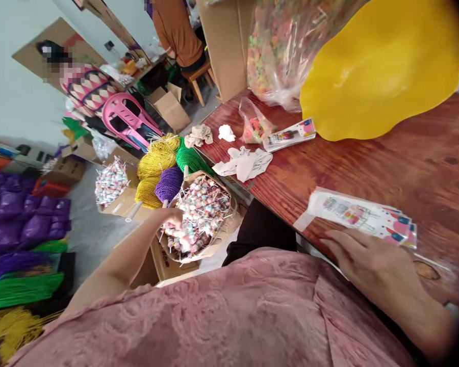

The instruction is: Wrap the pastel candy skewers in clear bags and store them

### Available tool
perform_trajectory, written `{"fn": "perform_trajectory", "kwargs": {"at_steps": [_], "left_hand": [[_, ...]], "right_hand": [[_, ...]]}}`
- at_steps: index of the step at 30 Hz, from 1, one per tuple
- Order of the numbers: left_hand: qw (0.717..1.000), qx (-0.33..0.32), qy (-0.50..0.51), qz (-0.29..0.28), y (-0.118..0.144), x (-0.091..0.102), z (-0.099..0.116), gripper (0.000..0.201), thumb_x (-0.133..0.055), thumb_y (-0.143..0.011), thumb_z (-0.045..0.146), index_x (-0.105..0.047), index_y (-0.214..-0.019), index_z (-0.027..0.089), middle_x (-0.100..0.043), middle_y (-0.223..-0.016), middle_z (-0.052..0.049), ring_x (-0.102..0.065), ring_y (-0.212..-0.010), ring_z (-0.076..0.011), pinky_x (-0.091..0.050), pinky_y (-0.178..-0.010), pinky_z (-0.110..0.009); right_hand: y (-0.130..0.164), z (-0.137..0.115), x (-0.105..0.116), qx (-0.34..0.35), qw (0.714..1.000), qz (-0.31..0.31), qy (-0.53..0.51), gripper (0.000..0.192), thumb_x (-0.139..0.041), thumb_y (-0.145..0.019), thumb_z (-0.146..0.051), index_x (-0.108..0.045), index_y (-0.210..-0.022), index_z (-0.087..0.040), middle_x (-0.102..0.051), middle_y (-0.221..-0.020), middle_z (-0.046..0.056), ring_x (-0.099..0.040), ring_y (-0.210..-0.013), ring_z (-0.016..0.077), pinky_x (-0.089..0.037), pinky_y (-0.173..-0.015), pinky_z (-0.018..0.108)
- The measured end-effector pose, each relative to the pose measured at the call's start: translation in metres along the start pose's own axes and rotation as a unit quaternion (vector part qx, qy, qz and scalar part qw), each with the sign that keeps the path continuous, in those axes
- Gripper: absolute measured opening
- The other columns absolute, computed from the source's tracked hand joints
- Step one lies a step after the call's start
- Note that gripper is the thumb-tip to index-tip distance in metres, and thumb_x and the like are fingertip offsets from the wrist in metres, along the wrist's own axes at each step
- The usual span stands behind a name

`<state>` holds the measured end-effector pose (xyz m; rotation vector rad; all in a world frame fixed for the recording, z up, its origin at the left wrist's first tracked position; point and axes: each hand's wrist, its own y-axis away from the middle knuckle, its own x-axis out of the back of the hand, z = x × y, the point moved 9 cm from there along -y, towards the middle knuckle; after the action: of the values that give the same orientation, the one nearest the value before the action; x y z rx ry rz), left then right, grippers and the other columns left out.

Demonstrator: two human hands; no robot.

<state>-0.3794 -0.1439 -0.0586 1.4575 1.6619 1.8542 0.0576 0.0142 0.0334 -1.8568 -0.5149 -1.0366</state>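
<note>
At the lower left, my left hand reaches down into an open cardboard box full of small wrapped lollipops on white sticks. Its fingertips are blurred among the lollipops, so I cannot make out whether they grip any. My right hand lies on the wooden table with its fingers stretched out and nothing held. Just beyond those fingers is a fanned stack of clear printed bags, with colourful pictures on them.
Strings of gold, purple and green beads hang beside the box. Crumpled gloves, a small candy bag and a yellow dish are on the table. A pink chair and two people are farther back.
</note>
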Motion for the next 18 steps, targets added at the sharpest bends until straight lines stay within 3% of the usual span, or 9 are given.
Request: {"fn": "perform_trajectory", "kwargs": {"at_steps": [2,4,7,9,12,13,15,17,18], "left_hand": [[0.998,0.041,-0.04,0.021,-0.005,-0.014,-0.014,0.037,-0.063,-0.091,0.035,-0.061,-0.12,0.013,-0.063,-0.12,-0.012,-0.063,-0.103,-0.0238,-0.056,-0.088,-0.044],[0.993,0.059,-0.083,0.059,-0.009,-0.018,-0.009,0.039,-0.059,-0.094,0.037,-0.056,-0.127,0.016,-0.059,-0.126,-0.011,-0.061,-0.109,-0.0228,-0.055,-0.091,-0.045],[0.981,0.043,-0.149,0.115,-0.009,-0.007,0.027,0.038,-0.06,-0.094,0.036,-0.058,-0.125,0.014,-0.06,-0.124,-0.012,-0.062,-0.108,-0.0231,-0.055,-0.09,-0.045],[0.971,0.009,-0.191,0.143,-0.003,0.006,0.069,0.03,-0.055,-0.095,0.027,-0.062,-0.117,0.008,-0.064,-0.117,-0.017,-0.063,-0.108,-0.0278,-0.053,-0.091,-0.047],[0.934,-0.145,-0.231,0.232,0.031,0.027,0.172,0.031,-0.04,-0.098,0.018,-0.066,-0.11,0.008,-0.066,-0.113,-0.019,-0.061,-0.113,-0.0299,-0.048,-0.097,-0.045],[0.889,-0.266,-0.214,0.304,0.059,0.035,0.223,0.032,-0.039,-0.098,0.019,-0.066,-0.112,0.012,-0.066,-0.113,-0.016,-0.061,-0.113,-0.0267,-0.048,-0.098,-0.041],[0.763,-0.483,-0.189,0.385,0.123,0.031,0.313,0.031,-0.039,-0.097,0.018,-0.066,-0.114,0.017,-0.066,-0.115,-0.012,-0.059,-0.111,-0.022,-0.046,-0.099,-0.035],[0.67,-0.584,-0.221,0.401,0.165,0.013,0.384,0.026,-0.044,-0.093,0.018,-0.066,-0.106,0.016,-0.066,-0.109,-0.013,-0.059,-0.106,-0.0242,-0.047,-0.096,-0.038],[0.652,-0.597,-0.247,0.396,0.174,0.003,0.413,0.025,-0.047,-0.09,0.015,-0.065,-0.106,0.014,-0.065,-0.109,-0.014,-0.058,-0.105,-0.0252,-0.049,-0.092,-0.038]], "right_hand": [[0.017,0.012,0.011,-0.013,0.999,0.01,0.035,0.024,-0.048,-0.096,-0.033,-0.07,-0.092,-0.025,-0.073,-0.087,0.007,-0.06,-0.059,0.0203,-0.038,-0.052,0.036],[0.029,0.02,0.025,-0.03,0.997,0.02,0.074,0.018,-0.051,-0.094,-0.032,-0.069,-0.095,-0.028,-0.073,-0.085,0.007,-0.062,-0.061,0.0213,-0.04,-0.051,0.037],[0.048,0.033,0.055,-0.075,0.988,0.063,0.118,0.014,-0.058,-0.091,-0.026,-0.068,-0.101,-0.029,-0.073,-0.084,0.006,-0.066,-0.067,0.0211,-0.046,-0.055,0.035],[0.067,0.045,0.078,-0.117,0.975,0.115,0.15,0.018,-0.064,-0.086,-0.02,-0.067,-0.103,-0.027,-0.073,-0.085,0.006,-0.068,-0.07,0.0199,-0.049,-0.059,0.032],[0.102,0.06,0.102,-0.204,0.943,0.167,0.201,0.017,-0.066,-0.084,-0.016,-0.069,-0.099,-0.023,-0.073,-0.085,0.007,-0.068,-0.072,0.0188,-0.05,-0.062,0.028],[0.113,0.064,0.106,-0.239,0.931,0.173,0.213,0.014,-0.064,-0.085,-0.016,-0.069,-0.097,-0.022,-0.073,-0.085,0.007,-0.068,-0.073,0.0189,-0.05,-0.063,0.028],[0.131,0.063,0.11,-0.297,0.911,0.179,0.225,0.012,-0.061,-0.087,-0.017,-0.07,-0.094,-0.02,-0.073,-0.085,0.007,-0.067,-0.074,0.0188,-0.05,-0.066,0.028],[0.143,0.056,0.11,-0.332,0.899,0.167,0.231,0.013,-0.058,-0.088,-0.018,-0.07,-0.093,-0.019,-0.073,-0.085,0.007,-0.067,-0.075,0.0188,-0.05,-0.068,0.029],[0.148,0.05,0.111,-0.344,0.894,0.153,0.241,0.013,-0.058,-0.088,-0.018,-0.07,-0.092,-0.019,-0.073,-0.085,0.006,-0.067,-0.075,0.0186,-0.049,-0.068,0.029]]}}
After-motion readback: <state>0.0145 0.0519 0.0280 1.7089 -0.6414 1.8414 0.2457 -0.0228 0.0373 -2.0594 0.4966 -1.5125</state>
